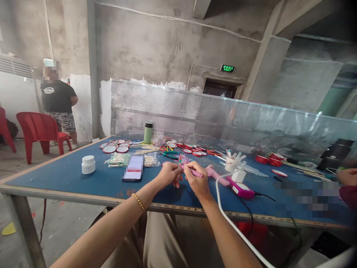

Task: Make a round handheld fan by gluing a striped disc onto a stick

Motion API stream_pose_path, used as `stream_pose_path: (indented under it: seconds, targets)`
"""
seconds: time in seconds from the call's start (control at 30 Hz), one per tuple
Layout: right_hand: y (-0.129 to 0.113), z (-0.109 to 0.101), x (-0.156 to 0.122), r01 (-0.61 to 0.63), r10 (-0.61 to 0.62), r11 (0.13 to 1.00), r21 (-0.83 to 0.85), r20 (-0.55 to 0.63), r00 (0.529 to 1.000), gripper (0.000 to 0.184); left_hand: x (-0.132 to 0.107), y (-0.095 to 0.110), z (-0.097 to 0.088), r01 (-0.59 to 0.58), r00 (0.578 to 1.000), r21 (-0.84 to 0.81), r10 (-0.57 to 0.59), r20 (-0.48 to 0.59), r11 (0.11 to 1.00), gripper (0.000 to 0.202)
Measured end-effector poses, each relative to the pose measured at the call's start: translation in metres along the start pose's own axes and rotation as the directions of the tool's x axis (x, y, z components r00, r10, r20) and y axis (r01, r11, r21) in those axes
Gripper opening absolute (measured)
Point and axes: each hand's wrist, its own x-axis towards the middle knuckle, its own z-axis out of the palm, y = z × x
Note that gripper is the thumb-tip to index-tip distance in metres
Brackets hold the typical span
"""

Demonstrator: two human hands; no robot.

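Over the near edge of the blue table (106, 188), my left hand (169, 175) is closed in a pinch. From its fingertips rises a small thin piece (180, 160) with red, white and green on it. My right hand (198, 182) is wrapped round a pink pen-like tool (195, 171), its tip pointing left to the pinched piece. Whether tip and piece touch I cannot tell. Just right of the hands lies a pink handled tool (219, 175), near a magenta box (241, 187) with a cable.
A phone (133, 169), a white jar (88, 165) and packs of sticks (152, 160) lie left. Behind are pliers (169, 152), red-rimmed discs (122, 149) and a green bottle (148, 134). A cup of tools (232, 163) and a white cable (223, 208) are right. Another person's hand (347, 176) shows far right.
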Motion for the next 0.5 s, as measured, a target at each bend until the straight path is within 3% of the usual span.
stream_pose_path:
  seconds: [0.13,0.5]
  targets:
    - [0.0048,0.0013,-0.0007,-0.013,0.013,1.000,-0.008,-0.058,0.998,0.016,-0.0009,0.0010,-0.0006,0.011,1.000,-0.007,-0.011,0.007,1.000,0.036]
    - [0.0100,0.0042,-0.0014,0.019,-0.019,1.000,0.002,-0.025,1.000,0.014,-0.0004,-0.0008,-0.0004,0.007,1.000,0.000,-0.007,0.029,1.000,0.036]
